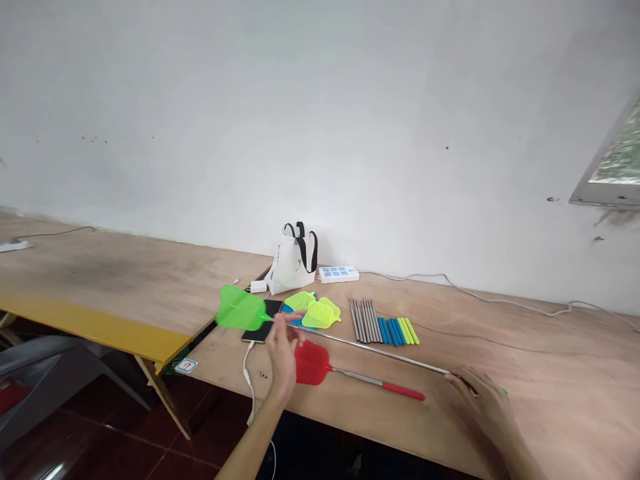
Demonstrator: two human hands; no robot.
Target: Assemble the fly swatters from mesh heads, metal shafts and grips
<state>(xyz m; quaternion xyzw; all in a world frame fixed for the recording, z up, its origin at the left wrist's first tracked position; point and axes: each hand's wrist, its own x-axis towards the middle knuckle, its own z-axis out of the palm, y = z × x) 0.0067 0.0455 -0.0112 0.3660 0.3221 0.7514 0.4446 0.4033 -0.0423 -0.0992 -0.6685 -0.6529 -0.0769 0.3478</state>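
My left hand [281,351] pinches the neck of a green fly swatter [240,309] just behind its mesh head, which hovers over a phone [263,327]. The swatter's long metal rod [375,350] runs right to its handle, where my right hand [479,397] is closed on the end. Below the rod a red fly swatter [313,363] with a red grip lies flat on the wooden table [550,373].
Yellow-green and blue swatter heads [317,312] lie in a pile. Beside them sit several metal rods [364,320] and blue and yellow grips [397,331]. A white bag [293,263], a power strip [339,273] and cables stand by the wall. A yellow-edged table [100,327] adjoins on the left.
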